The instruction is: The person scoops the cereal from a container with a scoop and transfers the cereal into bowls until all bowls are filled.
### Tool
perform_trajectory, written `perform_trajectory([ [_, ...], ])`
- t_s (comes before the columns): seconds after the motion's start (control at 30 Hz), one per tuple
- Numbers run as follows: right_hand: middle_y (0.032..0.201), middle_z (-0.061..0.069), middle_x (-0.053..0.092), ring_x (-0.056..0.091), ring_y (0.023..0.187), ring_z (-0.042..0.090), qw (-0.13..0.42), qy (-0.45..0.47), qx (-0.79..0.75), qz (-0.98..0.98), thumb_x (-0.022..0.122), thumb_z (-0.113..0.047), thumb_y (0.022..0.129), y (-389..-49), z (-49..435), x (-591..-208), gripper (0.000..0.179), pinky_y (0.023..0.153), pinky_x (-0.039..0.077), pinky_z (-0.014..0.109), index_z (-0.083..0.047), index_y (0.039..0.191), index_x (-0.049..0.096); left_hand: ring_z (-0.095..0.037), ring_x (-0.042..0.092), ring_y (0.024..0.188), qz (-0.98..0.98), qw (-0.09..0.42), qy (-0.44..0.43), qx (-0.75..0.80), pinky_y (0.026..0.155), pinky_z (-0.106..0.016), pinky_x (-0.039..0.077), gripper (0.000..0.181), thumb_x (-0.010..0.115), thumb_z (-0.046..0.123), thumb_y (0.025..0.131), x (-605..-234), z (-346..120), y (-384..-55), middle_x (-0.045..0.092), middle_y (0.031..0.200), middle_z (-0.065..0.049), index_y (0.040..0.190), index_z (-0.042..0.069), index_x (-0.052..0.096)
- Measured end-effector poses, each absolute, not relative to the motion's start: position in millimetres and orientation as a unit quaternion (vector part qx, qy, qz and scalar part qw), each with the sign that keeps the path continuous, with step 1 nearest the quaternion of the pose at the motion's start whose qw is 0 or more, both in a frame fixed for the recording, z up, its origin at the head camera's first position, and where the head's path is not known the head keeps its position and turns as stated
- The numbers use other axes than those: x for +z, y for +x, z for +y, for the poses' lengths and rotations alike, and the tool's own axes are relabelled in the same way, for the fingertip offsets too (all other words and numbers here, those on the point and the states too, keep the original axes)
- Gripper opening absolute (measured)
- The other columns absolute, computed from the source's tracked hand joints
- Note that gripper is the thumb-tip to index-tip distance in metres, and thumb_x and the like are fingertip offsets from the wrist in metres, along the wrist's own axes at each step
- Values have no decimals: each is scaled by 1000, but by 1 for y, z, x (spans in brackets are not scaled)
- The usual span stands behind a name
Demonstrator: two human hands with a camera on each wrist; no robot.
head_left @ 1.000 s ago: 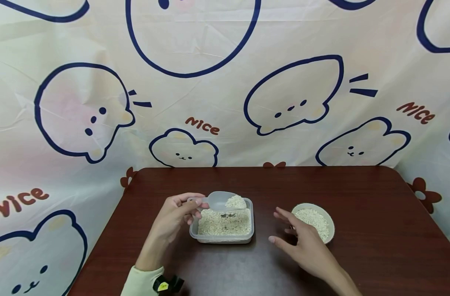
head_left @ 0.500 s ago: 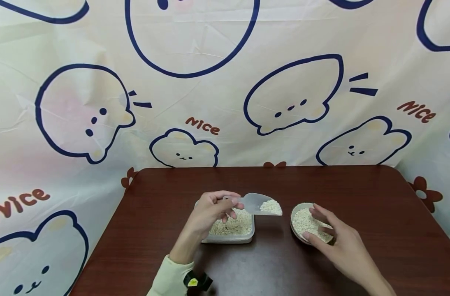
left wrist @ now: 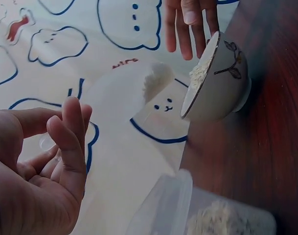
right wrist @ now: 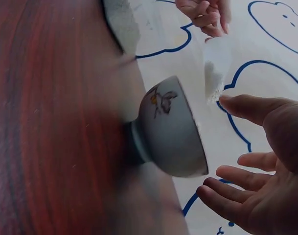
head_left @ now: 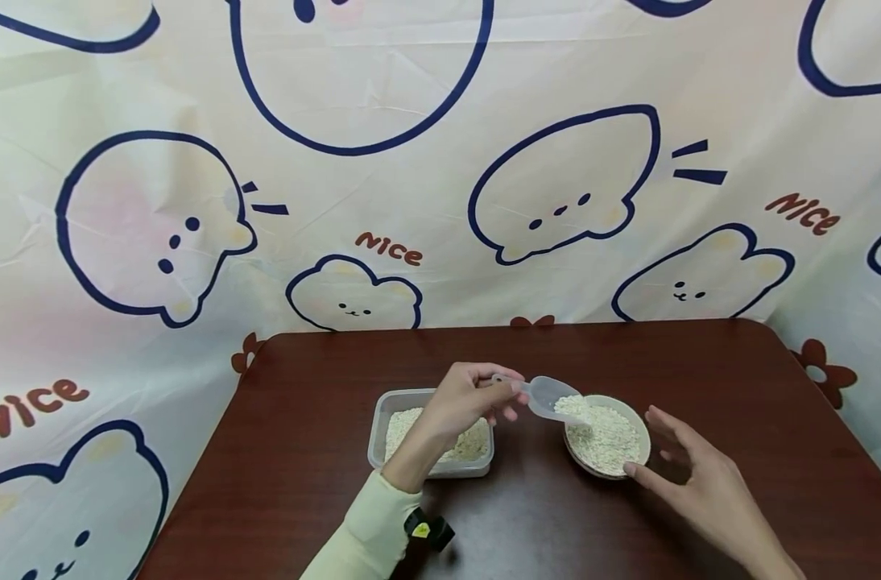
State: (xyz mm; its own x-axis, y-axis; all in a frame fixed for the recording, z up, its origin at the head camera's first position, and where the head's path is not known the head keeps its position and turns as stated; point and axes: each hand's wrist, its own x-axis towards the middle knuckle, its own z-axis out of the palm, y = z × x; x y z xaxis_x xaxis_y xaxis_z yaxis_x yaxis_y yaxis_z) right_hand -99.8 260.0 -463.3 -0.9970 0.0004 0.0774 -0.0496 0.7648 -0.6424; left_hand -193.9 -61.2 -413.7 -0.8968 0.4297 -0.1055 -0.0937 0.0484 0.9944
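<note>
My left hand pinches the handle of a translucent plastic scoop between thumb and fingers. Pale flakes, like oats, lie toward the scoop's tip, which reaches over the left rim of a bowl. The white bowl, with a flower print on its side, stands upright and is full of similar flakes. At the bowl's right side is my right hand, its fingers spread and holding nothing; whether the thumb touches the rim I cannot tell. Behind my left forearm sits a clear plastic container of flakes, partly hidden.
Everything stands on a dark red-brown wooden table. A pale cloth printed with cartoon figures hangs beyond its far edge and down the sides. A black strap device is on my left wrist.
My left hand has carried the loaded scoop rightward from over the container to the bowl. My right hand has moved right, from above the bowl to its far right side.
</note>
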Motion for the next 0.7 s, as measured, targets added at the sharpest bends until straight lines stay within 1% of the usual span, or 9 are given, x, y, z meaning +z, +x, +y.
perform_trajectory([
  [0.07, 153, 25, 59, 75, 115, 40, 22, 13, 342, -940, 88, -52, 87, -101, 262, -466, 96, 88, 63, 46, -4, 159, 46, -9, 73, 68, 703, 194, 124, 673, 57, -24, 50, 21, 70, 13, 102, -413, -55, -196, 83, 101, -17, 119, 2, 77],
  [0.17, 154, 27, 57, 73, 117, 43, 5, 14, 341, -940, 88, -55, 85, -102, 264, -469, 102, 91, 62, 51, -2, 160, 44, -10, 72, 67, 711, 195, 130, 663, 56, -24, 50, 19, 70, 13, 102, -411, -45, -199, 81, 102, -23, 116, 3, 78],
  [0.3, 156, 29, 55, 70, 122, 47, -13, 13, 345, -939, 88, -59, 84, -103, 265, -473, 108, 93, 61, 54, -1, 162, 41, -11, 71, 66, 727, 198, 137, 643, 56, -25, 50, 15, 71, 14, 102, -406, -34, -201, 80, 104, -26, 112, 5, 80],
  [0.43, 156, 28, 55, 70, 123, 47, -15, 14, 344, -939, 87, -60, 83, -103, 266, -475, 108, 94, 60, 54, -2, 162, 41, -9, 70, 63, 745, 191, 150, 622, 54, -22, 50, 13, 70, 11, 102, -401, -24, -201, 80, 102, -27, 108, 6, 81],
  [0.5, 156, 28, 55, 70, 123, 46, -11, 15, 342, -940, 88, -60, 83, -102, 266, -476, 107, 95, 60, 55, -2, 162, 42, -10, 69, 61, 755, 180, 156, 611, 53, -21, 50, 13, 70, 8, 101, -399, -19, -201, 80, 99, -27, 107, 5, 81],
  [0.6, 156, 27, 55, 70, 124, 46, -8, 18, 336, -942, 88, -59, 83, -102, 266, -477, 107, 96, 59, 57, -2, 161, 43, -10, 69, 59, 773, 165, 158, 592, 51, -21, 50, 13, 69, 7, 100, -398, -12, -201, 82, 93, -22, 104, 6, 82],
  [0.7, 156, 26, 56, 70, 124, 46, -6, 19, 334, -942, 89, -57, 83, -101, 266, -477, 106, 96, 58, 59, -2, 161, 43, -12, 71, 60, 790, 161, 157, 571, 52, -23, 52, 13, 69, 7, 99, -398, -6, -200, 82, 86, -12, 102, 9, 82],
])
